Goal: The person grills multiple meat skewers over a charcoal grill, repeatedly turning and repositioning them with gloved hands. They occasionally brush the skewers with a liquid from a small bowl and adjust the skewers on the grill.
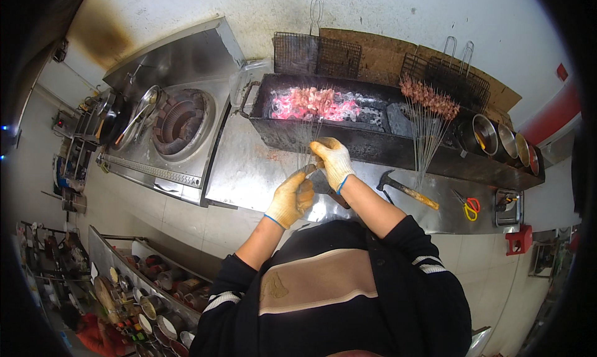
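Note:
Both hands wear pale work gloves with yellowed fingers. My left hand [293, 196] is closed around the lower ends of a bundle of thin metal skewers [305, 140]. The meat pieces [311, 100] on that bundle lie over glowing charcoal [345, 109] in a long black charcoal grill [289, 129]. Just above and to the right, my right hand [332, 157] is bent beside the same skewers; whether its fingers grip any is unclear. A second fan of skewered meat [429, 98] rests across the grill's right part, its bare metal ends pointing towards me.
On the steel counter [247, 170] lie a cleaver [322, 182], a hammer [410, 189], scissors [470, 208] and a steel tray [508, 208]. Metal bowls [485, 133] stand at the grill's right end. Wire grill baskets [298, 54] lean behind. A wok burner [179, 121] is left. Another person [95, 333] is at lower left.

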